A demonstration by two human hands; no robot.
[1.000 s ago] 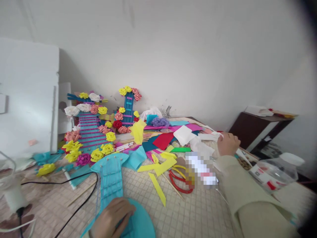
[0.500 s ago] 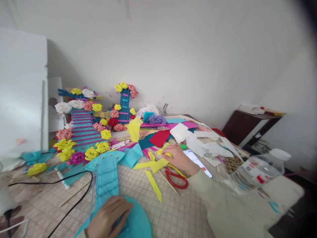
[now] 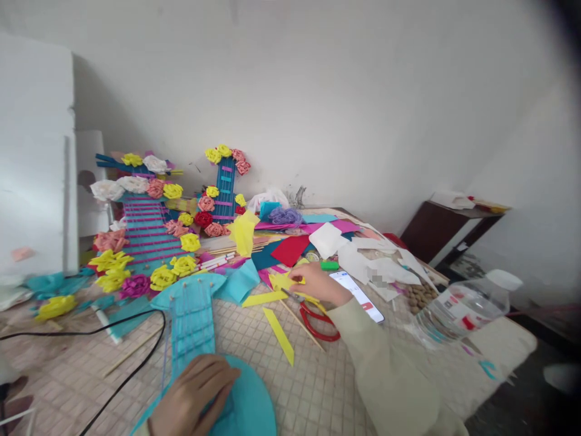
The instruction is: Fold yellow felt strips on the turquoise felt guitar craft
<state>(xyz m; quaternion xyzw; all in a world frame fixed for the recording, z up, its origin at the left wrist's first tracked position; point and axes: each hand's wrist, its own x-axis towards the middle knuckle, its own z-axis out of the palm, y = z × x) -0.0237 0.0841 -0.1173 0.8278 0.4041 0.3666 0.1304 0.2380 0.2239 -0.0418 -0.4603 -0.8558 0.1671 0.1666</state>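
Note:
My left hand (image 3: 195,390) rests palm down on a turquoise paper-covered frame (image 3: 193,321) with a round base and thin threads across it. Its fingers lie loosely bent side by side, with the thumb a little apart. Farther right, my right hand (image 3: 318,284) has its fingertips pinched at a crumpled piece of yellow crepe paper (image 3: 280,281). Red-handled scissors (image 3: 320,327) lie just beneath that wrist, partly hidden by it. A loose yellow strip (image 3: 278,336) lies on the table between the hands.
Flower-covered frames (image 3: 149,227) stand at the back left. A black cable (image 3: 136,378) crosses the left side. A phone (image 3: 356,295), a green cap-like item (image 3: 329,265), white paper scraps (image 3: 363,263) and a large plastic bottle (image 3: 463,312) lie or stand at the right.
My right hand has drawn in its fingers on the yellow paper, and a yellow strip near it has shifted. The view has turned slightly; my left hand stays on the turquoise frame.

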